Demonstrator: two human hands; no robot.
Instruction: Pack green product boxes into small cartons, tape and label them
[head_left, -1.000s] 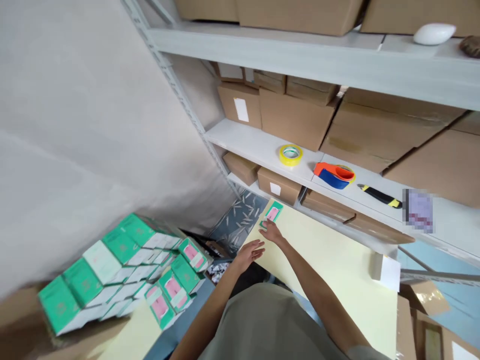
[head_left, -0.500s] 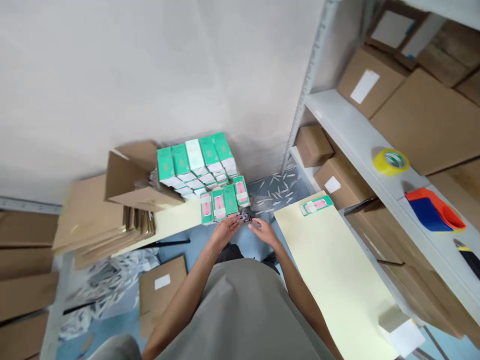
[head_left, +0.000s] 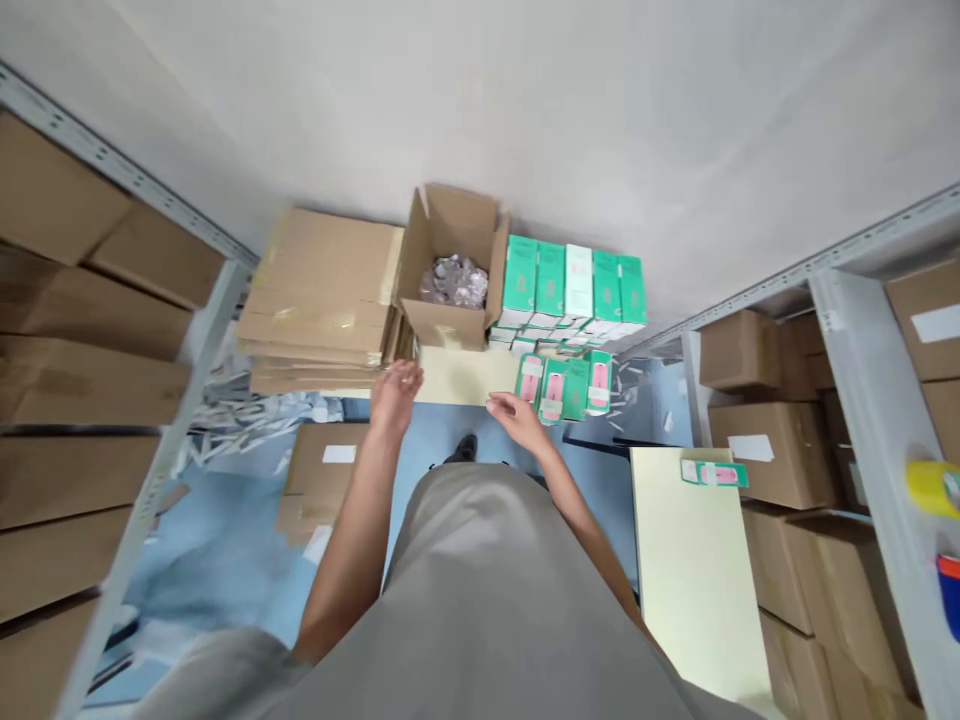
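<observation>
My left hand hovers at the front edge of the pale table, close to a stack of flattened cardboard boxes. Its fingers are loosely bent and apart, with nothing seen in them. Near the green and pink boxes, my right hand is held with fingers extended, and no object shows in it. Between and beyond both hands stands an open cardboard box with clear, shiny plastic packets inside. Several green and pink boxes stand at the table edge, in front of stacked green and white boxes.
At right, a second pale table bears one green and pink box. Shelves with brown cartons flank both sides. White strips lie heaped at lower left, beside a flat piece of cardboard on the blue floor.
The view has turned left. My hands, earlier close together around a small dark, shiny packet, are now apart, and that packet is no longer seen between them.
</observation>
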